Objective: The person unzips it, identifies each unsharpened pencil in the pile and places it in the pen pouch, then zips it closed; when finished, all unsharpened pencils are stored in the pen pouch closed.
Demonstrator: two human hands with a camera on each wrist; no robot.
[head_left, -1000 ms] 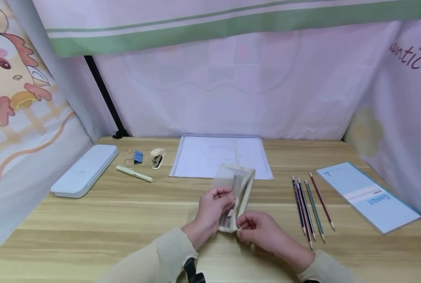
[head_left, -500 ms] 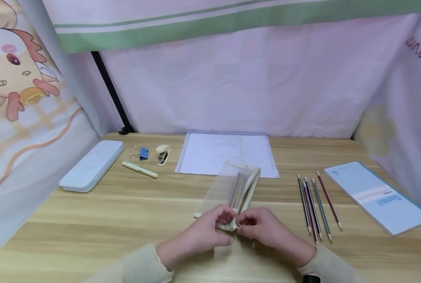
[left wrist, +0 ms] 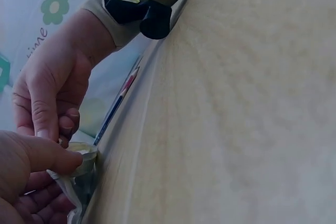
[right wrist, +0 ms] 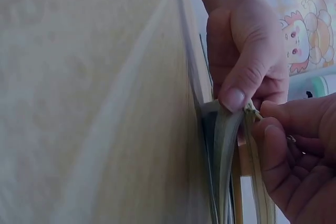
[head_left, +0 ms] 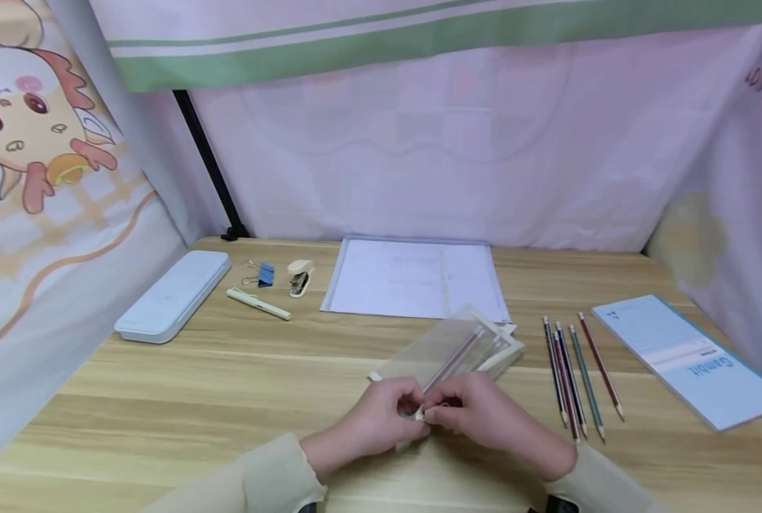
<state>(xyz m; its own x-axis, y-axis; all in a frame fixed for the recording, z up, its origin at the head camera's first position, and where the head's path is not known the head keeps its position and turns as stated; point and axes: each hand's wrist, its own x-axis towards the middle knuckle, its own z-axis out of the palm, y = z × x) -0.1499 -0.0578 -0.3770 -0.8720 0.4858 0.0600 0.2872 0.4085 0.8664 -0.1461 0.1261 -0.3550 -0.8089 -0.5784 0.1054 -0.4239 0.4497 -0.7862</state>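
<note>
A translucent zippered pencil pouch [head_left: 429, 353] with cream edging lies slanted away from me on the table. Through its side shows at least one dark reddish pencil [head_left: 456, 358]. My left hand [head_left: 374, 420] pinches the pouch's near end, its thumb pressed over the edge in the right wrist view. Right beside it, my right hand [head_left: 477, 413] pinches the zipper pull between thumb and forefinger. The zipper tape [right wrist: 256, 182] runs down from those fingertips in the right wrist view, with the pouch's sides parted. Both hands' fingertips almost meet at this corner.
Several pencils [head_left: 573, 377] and a blue notepad [head_left: 689, 363] lie to the right. Behind the pouch is a white paper sheet in a clear sleeve [head_left: 406, 278]. A pale case [head_left: 172, 296], a pen [head_left: 258, 303], a blue binder clip [head_left: 265, 275] and a stapler [head_left: 300, 278] are at left.
The left hand has moved from the pouch's side down to its near end. The pouch's far end has swung to the right and its mesh side lies flatter. The right hand stays at the zipper.
</note>
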